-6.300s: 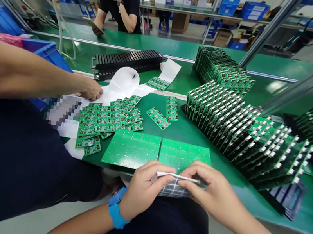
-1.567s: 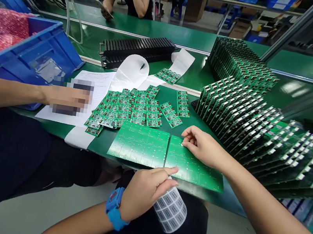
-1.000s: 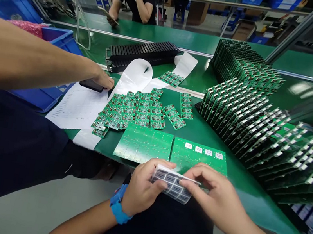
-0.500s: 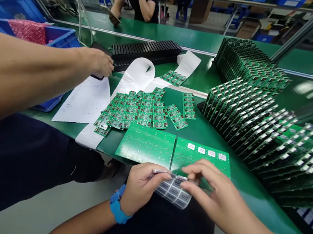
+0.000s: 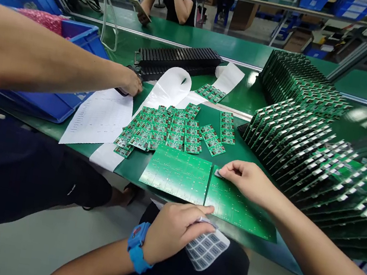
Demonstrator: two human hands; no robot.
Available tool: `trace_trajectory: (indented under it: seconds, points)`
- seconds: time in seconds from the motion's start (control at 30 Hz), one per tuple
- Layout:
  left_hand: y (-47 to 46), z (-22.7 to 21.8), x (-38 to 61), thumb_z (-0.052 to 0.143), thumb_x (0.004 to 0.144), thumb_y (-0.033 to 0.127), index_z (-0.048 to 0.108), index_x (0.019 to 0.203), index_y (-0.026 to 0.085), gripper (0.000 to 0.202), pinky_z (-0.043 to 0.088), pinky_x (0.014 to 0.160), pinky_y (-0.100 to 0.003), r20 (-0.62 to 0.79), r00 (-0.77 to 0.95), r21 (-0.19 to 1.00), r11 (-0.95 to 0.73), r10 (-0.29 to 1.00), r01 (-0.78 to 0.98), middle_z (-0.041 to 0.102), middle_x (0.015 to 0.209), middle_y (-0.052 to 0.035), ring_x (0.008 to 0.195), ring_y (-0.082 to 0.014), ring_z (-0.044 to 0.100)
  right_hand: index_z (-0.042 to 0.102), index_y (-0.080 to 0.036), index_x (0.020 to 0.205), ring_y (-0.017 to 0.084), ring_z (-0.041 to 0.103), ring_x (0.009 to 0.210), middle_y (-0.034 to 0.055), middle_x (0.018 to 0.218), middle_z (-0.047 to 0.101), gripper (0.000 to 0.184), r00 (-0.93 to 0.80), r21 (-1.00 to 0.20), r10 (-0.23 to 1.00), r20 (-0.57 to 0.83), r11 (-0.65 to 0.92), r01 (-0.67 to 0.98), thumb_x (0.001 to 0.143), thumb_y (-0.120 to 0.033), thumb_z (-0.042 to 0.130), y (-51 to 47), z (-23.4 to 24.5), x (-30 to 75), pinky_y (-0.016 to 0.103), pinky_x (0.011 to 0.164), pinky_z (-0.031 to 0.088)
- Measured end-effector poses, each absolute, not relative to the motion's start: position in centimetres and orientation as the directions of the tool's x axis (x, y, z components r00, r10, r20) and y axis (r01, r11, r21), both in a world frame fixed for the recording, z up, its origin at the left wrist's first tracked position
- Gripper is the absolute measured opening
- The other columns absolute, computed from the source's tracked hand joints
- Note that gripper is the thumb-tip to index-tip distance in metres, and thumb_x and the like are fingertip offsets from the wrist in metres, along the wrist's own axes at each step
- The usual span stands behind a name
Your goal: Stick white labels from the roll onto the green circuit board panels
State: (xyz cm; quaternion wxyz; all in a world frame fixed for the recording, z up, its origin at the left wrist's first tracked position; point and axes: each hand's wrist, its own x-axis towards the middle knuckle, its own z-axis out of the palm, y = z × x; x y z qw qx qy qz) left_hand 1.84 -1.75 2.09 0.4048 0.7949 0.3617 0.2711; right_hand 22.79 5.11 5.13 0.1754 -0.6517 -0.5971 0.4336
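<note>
My left hand (image 5: pixel 174 229), with a blue watch at the wrist, is closed on a sheet of small white labels (image 5: pixel 207 249) held over my lap. My right hand (image 5: pixel 246 179) pinches a small label (image 5: pixel 218 173) against the upper left corner of the right green circuit panel (image 5: pixel 238 206). A second green panel (image 5: pixel 177 174) lies beside it on the left. Both panels rest at the front edge of the green bench (image 5: pixel 236 157).
A heap of small green boards (image 5: pixel 167 128) lies behind the panels. Long racks of upright boards (image 5: pixel 308 143) fill the right. A co-worker's arm (image 5: pixel 42 59) reaches over a paper sheet (image 5: pixel 99 117) at left. Blue bin (image 5: pixel 53 103), black tray (image 5: pixel 178 60) behind.
My right hand left the label sheet and moved forward onto the right panel with a label. My left hand lowered the sheet toward my lap. The co-worker's hand shifted slightly right.
</note>
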Motion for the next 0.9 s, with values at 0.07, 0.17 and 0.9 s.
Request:
trace_trajectory:
  seconds: [0.07, 0.17, 0.9]
  points:
    - [-1.7, 2.0, 1.8, 0.058, 0.085, 0.026, 0.07, 0.086, 0.022, 0.012, 0.051, 0.082, -0.025, 0.13, 0.593, 0.837, -0.408, 0.795, 0.364, 0.068, 0.108, 0.0009, 0.092, -0.0168, 0.066, 0.064, -0.016, 0.073, 0.018, 0.057, 0.067, 0.0037, 0.072, 0.065, 0.02, -0.081, -0.72, 0.929, -0.361, -0.223, 0.658, 0.079, -0.033, 0.055, 5.2, 4.9, 22.4, 0.029, 0.061, 0.042]
    - [-1.6, 2.1, 1.8, 0.058, 0.085, 0.027, 0.07, 0.086, 0.022, 0.013, 0.052, 0.082, -0.026, 0.114, 0.593, 0.841, -0.395, 0.797, 0.37, 0.068, 0.109, 0.0014, 0.093, -0.017, 0.066, 0.064, -0.017, 0.074, 0.017, 0.054, 0.061, 0.0028, 0.07, 0.064, 0.021, -0.071, -0.686, 0.936, -0.346, -0.2, 0.699, 0.081, -0.034, 0.053, 4.9, 4.6, 22.1, 0.028, 0.055, 0.04]
    - [-1.5, 2.7, -2.3, 0.057, 0.085, 0.022, 0.068, 0.09, 0.023, 0.012, 0.051, 0.082, -0.024, 0.078, 0.385, 0.835, -0.271, 0.919, 0.479, 0.069, 0.105, 0.0022, 0.093, -0.016, 0.065, 0.043, -0.018, 0.101, 0.015, 0.055, 0.069, -0.0006, 0.075, 0.056, 0.024, -0.324, -0.874, 0.929, -0.18, 0.0, 0.487, 0.079, -0.016, 0.051, 7.7, 3.7, 19.5, 0.029, 0.065, 0.044]
